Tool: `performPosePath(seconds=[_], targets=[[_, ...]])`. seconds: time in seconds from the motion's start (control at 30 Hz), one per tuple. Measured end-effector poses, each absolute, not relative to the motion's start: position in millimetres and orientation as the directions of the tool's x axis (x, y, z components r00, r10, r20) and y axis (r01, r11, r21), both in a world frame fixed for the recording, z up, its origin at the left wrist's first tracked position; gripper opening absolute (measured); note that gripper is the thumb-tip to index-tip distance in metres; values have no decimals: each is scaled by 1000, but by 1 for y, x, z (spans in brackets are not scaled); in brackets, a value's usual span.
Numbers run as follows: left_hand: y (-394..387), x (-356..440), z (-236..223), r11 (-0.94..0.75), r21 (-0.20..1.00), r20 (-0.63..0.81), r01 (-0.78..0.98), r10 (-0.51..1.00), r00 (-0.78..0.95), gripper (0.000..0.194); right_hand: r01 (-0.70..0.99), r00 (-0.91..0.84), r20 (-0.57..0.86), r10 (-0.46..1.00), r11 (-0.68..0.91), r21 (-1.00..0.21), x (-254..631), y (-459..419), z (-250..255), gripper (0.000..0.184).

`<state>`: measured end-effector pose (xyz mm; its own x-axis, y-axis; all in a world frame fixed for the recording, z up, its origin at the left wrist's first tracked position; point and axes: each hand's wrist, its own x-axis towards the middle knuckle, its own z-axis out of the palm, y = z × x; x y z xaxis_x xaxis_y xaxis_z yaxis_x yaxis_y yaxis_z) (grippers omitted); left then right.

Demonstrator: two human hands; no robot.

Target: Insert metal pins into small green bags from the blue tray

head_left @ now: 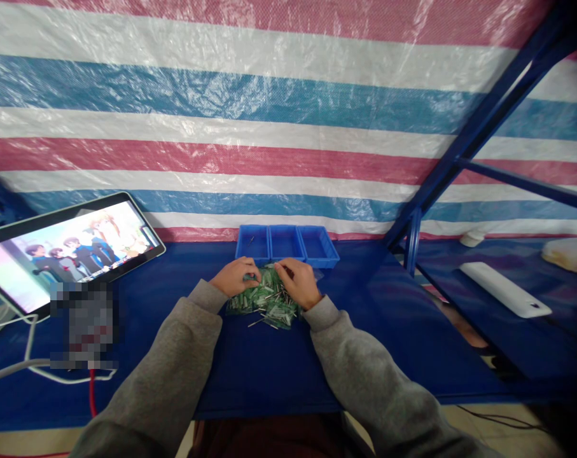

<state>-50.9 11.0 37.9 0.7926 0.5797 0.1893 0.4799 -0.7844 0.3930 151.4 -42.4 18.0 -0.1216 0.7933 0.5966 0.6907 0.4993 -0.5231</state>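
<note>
In front of me a pile of small green plastic packets (257, 298) lies on the blue table, with thin metal pins in and among them. A few loose metal pins (256, 322) stick out at the near edge. My left hand (236, 277) is over the pile's left side, fingers curled and pressed together. Across from it, my right hand (299, 282) is bent over the right side, thumb and fingers closed together. Whatever either hand pinches is too small to make out.
Just behind the pile stand three joined blue trays (285, 245); the left one holds a small thin piece. A lit tablet (78, 251) leans at left, near a blurred object (91, 324) and cables. Blue metal frame bars (415, 238) rise at right, beside a white device (505, 289).
</note>
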Motion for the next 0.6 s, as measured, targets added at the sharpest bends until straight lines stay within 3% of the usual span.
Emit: performPosePath(seconds=[0.6], targets=[[8,-48,42,-778,445,328,443,602,728,12,693,-116,601,791,498,-521,151,-42,19,30]])
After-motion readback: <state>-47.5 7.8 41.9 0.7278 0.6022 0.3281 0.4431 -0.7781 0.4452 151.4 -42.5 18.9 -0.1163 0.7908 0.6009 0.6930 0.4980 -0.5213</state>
